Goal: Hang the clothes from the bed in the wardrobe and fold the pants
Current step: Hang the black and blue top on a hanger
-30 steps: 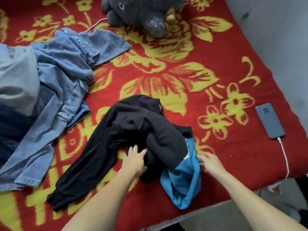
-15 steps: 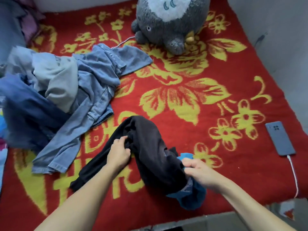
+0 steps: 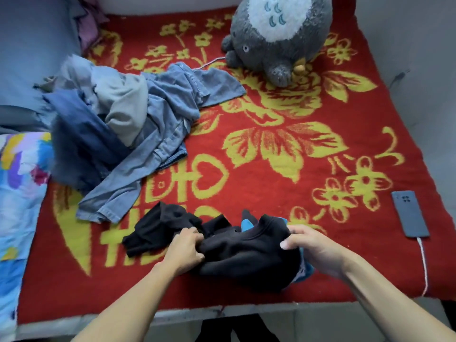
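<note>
We hold the black garment (image 3: 241, 253) bunched low on the bed, close to its near edge (image 3: 222, 314), where the red blanket with yellow flowers (image 3: 271, 188) ends against a pale strip of frame. Our left hand (image 3: 186, 248) has its grip curled into the cloth at the middle of the bundle, fingers folded over a ridge of black fabric. Our right hand (image 3: 313, 248) takes the right end, thumb and fingers pinching the hem, where a bright blue lining (image 3: 246, 224) shows just above and again below the wrist. A loose black end trails left of our left hand and lies flat on the blanket. Up and to the left, apart from the black garment, sits the pile of other clothes: a light denim shirt (image 3: 170, 112) with one sleeve reaching down toward the black cloth without touching it, a grey garment (image 3: 125, 104) on top, and a dark navy one (image 3: 81, 146) at its left. A broad open stretch of blanket runs from the bundle up to the grey plush toy (image 3: 278, 33) at the far side. To the right, a phone (image 3: 409, 213) lies face down near the bed's right edge, well apart from our right hand, its white cable (image 3: 424, 267) running down toward the near corner. A grey wall (image 3: 407, 58) closes the right side. A colourful quilt (image 3: 19, 193) lines the left edge, and a blue pillow (image 3: 32, 58) lies above it.
</note>
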`<move>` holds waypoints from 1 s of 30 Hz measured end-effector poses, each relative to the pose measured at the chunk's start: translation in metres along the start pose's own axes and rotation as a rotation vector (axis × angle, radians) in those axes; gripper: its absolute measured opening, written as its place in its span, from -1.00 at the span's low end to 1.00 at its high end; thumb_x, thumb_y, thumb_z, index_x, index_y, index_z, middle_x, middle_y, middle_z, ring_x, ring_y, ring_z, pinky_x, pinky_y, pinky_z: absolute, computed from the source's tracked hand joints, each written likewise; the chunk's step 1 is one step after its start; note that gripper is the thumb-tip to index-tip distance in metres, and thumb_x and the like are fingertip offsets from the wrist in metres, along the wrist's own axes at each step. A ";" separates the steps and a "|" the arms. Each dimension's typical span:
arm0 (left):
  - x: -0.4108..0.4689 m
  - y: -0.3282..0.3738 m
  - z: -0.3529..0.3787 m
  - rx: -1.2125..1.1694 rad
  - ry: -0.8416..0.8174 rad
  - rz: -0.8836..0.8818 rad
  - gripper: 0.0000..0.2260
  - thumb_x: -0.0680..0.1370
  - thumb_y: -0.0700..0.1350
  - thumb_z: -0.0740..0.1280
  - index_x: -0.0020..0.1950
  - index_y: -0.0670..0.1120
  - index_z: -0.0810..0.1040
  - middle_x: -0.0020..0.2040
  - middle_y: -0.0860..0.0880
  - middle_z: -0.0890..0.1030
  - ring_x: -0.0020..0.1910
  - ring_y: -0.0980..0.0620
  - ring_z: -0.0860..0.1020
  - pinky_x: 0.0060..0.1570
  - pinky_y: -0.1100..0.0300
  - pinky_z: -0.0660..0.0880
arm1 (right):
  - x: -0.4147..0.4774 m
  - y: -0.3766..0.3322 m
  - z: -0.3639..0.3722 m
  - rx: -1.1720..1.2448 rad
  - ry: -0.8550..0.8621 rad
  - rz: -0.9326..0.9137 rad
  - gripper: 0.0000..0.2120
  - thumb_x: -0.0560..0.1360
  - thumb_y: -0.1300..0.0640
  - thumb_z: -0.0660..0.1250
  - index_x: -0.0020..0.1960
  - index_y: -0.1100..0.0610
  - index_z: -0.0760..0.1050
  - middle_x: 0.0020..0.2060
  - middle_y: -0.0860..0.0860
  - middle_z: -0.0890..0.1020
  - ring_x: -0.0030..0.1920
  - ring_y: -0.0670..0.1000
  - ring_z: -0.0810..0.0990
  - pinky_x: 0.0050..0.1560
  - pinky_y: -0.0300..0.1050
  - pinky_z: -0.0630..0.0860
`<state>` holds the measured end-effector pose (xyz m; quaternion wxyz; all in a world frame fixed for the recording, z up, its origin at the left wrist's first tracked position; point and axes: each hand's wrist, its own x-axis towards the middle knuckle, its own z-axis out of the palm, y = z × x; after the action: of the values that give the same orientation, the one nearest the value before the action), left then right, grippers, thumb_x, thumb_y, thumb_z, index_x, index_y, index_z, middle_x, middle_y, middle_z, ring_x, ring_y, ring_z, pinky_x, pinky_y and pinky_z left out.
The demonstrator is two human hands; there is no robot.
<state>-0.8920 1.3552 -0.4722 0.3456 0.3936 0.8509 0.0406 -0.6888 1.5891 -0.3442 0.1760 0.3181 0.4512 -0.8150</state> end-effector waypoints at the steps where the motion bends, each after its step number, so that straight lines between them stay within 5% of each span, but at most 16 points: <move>1: -0.018 -0.009 -0.009 -0.144 0.113 -0.018 -0.80 0.30 -0.08 0.32 -0.12 -0.10 0.57 0.04 0.08 0.53 0.17 0.03 0.45 0.03 0.19 0.38 | 0.000 -0.009 0.009 -0.047 -0.017 -0.015 -0.67 0.31 0.19 0.42 0.05 0.29 0.61 -0.02 0.25 0.67 -0.05 0.17 0.65 -0.04 -0.06 0.57; 4: -0.076 -0.026 -0.049 -0.596 0.398 -0.150 -0.72 0.27 -0.17 0.37 -0.05 -0.12 0.70 0.01 0.16 0.58 0.21 0.22 0.44 0.13 0.27 0.37 | 0.001 -0.044 0.052 -0.226 -0.091 -0.087 -0.62 0.36 0.26 0.41 0.18 0.28 0.58 0.08 0.29 0.64 0.04 0.22 0.64 0.08 0.03 0.56; 6: -0.118 -0.033 -0.078 -0.833 0.507 -0.209 -0.77 0.21 -0.11 0.35 -0.19 -0.10 0.68 -0.18 0.11 0.60 -0.09 0.19 0.53 -0.10 0.21 0.43 | 0.002 -0.068 0.089 -0.302 -0.148 -0.142 -0.63 0.32 0.34 0.36 0.13 0.25 0.61 -0.01 0.20 0.67 -0.04 0.14 0.64 0.01 -0.06 0.56; 9: -0.187 -0.044 -0.111 -1.121 0.601 -0.248 -0.82 0.13 -0.16 0.25 -0.36 -0.24 0.43 -0.43 0.00 0.36 -0.39 0.09 0.30 -0.37 0.17 0.17 | 0.005 -0.098 0.149 -0.356 -0.265 -0.195 -0.65 0.28 0.40 0.36 0.03 0.20 0.64 -0.12 0.13 0.65 -0.12 0.06 0.62 -0.09 -0.16 0.56; 13: -0.288 -0.061 -0.127 -1.522 0.557 -0.242 -0.59 0.15 -0.26 0.22 -0.05 -0.28 0.59 -0.30 -0.09 0.46 -0.32 0.01 0.39 -0.37 0.17 0.26 | 0.003 -0.118 0.239 -0.468 -0.426 -0.269 -0.64 0.27 0.40 0.40 0.07 0.37 0.54 -0.10 0.19 0.60 -0.10 0.10 0.59 -0.02 -0.07 0.53; 20: -0.459 -0.115 -0.093 -2.125 0.705 -0.089 -0.56 0.29 -0.02 0.52 0.13 -0.13 0.62 0.06 -0.15 0.65 0.00 -0.08 0.63 -0.04 0.10 0.56 | -0.032 -0.077 0.412 -0.652 -0.647 -0.370 -0.80 0.31 0.47 0.39 -0.20 0.20 0.57 -0.31 0.06 0.60 -0.25 -0.01 0.58 -0.21 -0.23 0.51; 24: -0.558 -0.134 -0.066 -2.036 0.929 -0.164 -0.63 0.40 -0.21 0.45 0.20 -0.19 0.59 0.12 -0.17 0.64 0.12 -0.13 0.60 0.13 0.14 0.55 | -0.058 -0.026 0.509 -0.796 -0.719 -0.479 -0.64 0.25 0.42 0.42 -0.41 0.03 0.36 -0.45 -0.02 0.38 -0.40 -0.10 0.35 -0.39 -0.24 0.26; 27: -0.635 -0.143 -0.036 -1.765 1.019 -0.410 -0.82 0.38 -0.35 0.42 -0.03 -0.25 0.66 -0.15 -0.18 0.67 -0.22 -0.01 0.64 -0.25 0.30 0.56 | -0.073 0.021 0.578 -0.973 -0.777 -0.589 -0.61 0.23 0.39 0.43 -0.40 0.03 0.28 -0.49 -0.12 0.32 -0.42 -0.16 0.26 -0.41 -0.26 0.18; 30: -0.705 -0.153 -0.003 -1.575 1.146 -0.586 -0.95 0.37 -0.29 0.49 -0.20 -0.19 0.68 -0.25 -0.14 0.65 -0.26 0.01 0.57 -0.27 0.27 0.47 | -0.084 0.065 0.637 -1.103 -0.817 -0.701 -0.60 0.21 0.33 0.52 -0.38 0.03 0.31 -0.48 -0.15 0.34 -0.40 -0.17 0.28 -0.37 -0.21 0.20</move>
<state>-0.6741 0.7589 -0.1302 0.0430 -0.2487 0.6829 0.6856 -0.8189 1.0144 -0.0792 0.1934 -0.3032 0.7659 -0.5329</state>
